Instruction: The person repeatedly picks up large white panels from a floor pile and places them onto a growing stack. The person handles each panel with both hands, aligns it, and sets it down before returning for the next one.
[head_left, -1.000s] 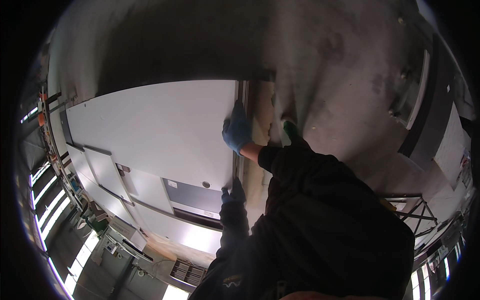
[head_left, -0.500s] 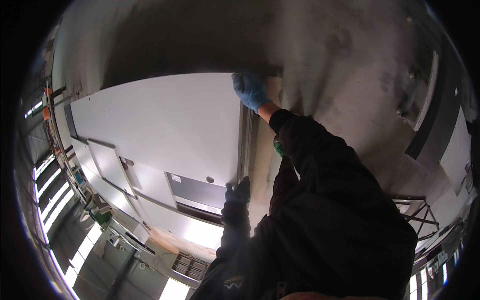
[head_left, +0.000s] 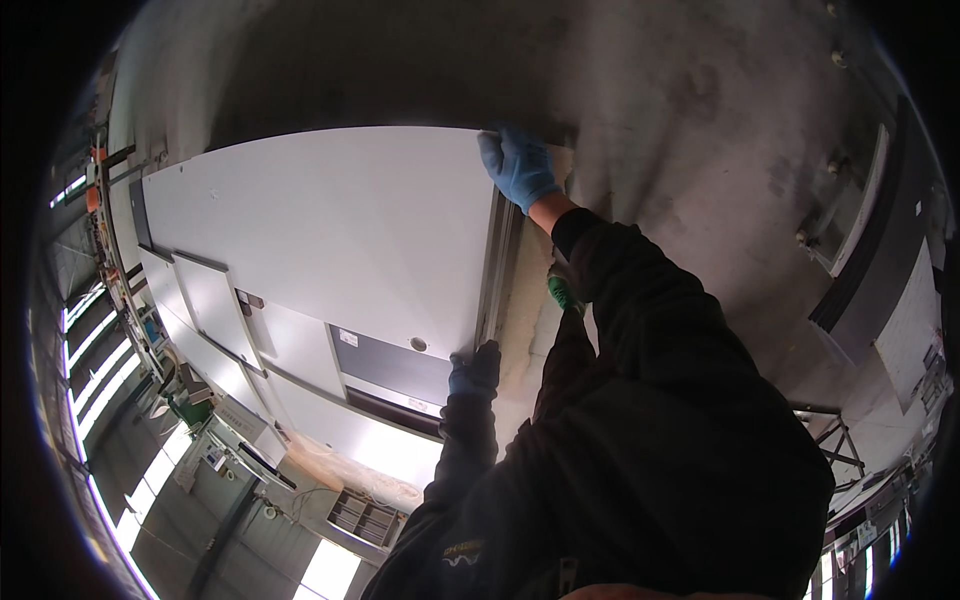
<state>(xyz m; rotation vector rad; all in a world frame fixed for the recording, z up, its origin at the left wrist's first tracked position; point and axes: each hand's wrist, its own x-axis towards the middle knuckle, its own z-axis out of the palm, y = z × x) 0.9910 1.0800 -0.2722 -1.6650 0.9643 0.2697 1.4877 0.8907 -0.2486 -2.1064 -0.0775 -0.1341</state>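
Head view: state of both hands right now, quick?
Left hand: at the near corner of the white panel; grip cannot be told.
Right hand: curled at its far corner; grip cannot be told.

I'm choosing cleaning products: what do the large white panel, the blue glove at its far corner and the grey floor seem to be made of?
Large white panel: perhaps laminated board or coated metal; smooth, with a soft sheen.
Blue glove: possibly rubber or coated fabric; matte, without bright shine.
Grey floor: probably concrete; dull and blotchy.
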